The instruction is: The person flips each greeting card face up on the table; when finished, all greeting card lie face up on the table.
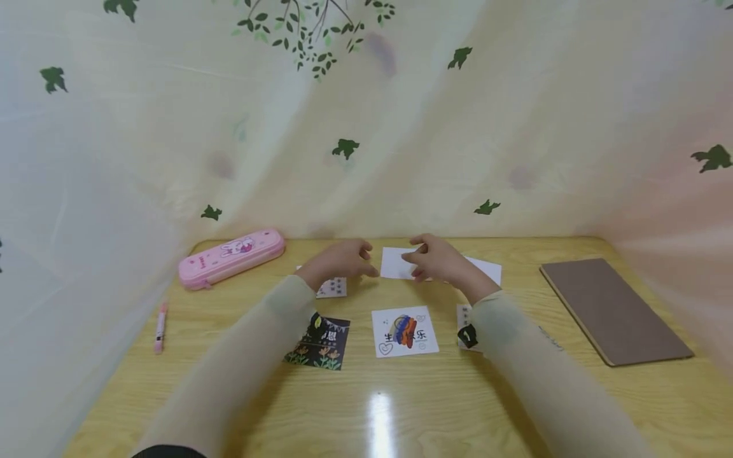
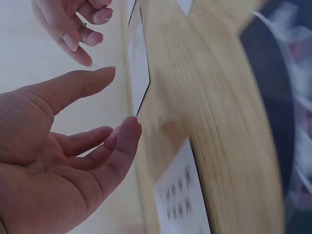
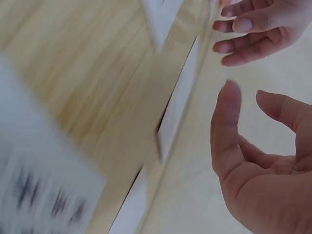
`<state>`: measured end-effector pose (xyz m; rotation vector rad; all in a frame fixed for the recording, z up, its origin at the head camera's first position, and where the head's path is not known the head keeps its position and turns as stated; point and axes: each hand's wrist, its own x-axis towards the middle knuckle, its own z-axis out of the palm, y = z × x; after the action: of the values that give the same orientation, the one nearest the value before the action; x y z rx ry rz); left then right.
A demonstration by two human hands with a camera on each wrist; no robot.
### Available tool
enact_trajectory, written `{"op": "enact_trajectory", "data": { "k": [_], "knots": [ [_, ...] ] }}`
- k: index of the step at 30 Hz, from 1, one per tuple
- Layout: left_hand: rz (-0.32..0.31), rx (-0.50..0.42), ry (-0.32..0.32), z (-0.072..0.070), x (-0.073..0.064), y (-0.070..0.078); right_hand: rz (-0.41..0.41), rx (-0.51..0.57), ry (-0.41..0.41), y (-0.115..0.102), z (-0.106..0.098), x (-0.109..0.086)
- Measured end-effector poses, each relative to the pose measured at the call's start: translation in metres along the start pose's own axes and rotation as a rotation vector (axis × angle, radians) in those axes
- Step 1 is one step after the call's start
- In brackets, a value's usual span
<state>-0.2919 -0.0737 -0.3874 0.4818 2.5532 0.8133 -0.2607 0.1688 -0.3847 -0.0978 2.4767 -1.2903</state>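
My left hand hovers at the back of the table, thumb and fingers apart and loosely bent, holding nothing. Just right of it lies a blank white card. In the left wrist view one fingertip overlaps a corner of that white card; whether it touches, I cannot tell. My right hand is above the same card's right side, fingers spread and curved, also holding nothing. A second white card shows partly behind the right hand. Below the left wrist a card with printed characters is partly covered.
In front lie a black card with orange flowers, a white card with a colourful drawing and a partly hidden card by the right sleeve. A pink pencil case and pink marker lie left, a brown notebook right.
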Motion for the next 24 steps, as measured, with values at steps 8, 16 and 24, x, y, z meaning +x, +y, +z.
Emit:
{"op": "enact_trajectory", "data": {
  "k": [8, 16, 24],
  "knots": [
    [-0.017, -0.015, -0.004, 0.012, 0.034, 0.012, 0.062, -0.109, 0.054, 0.025, -0.025, 0.008],
    [-0.035, -0.017, -0.048, 0.010, 0.045, 0.012, 0.071, -0.248, 0.003, 0.028, -0.032, 0.016],
    [-0.063, 0.002, -0.076, 0.008, 0.053, 0.010, 0.110, -0.319, -0.058, 0.025, -0.034, 0.021]
  ]
}}
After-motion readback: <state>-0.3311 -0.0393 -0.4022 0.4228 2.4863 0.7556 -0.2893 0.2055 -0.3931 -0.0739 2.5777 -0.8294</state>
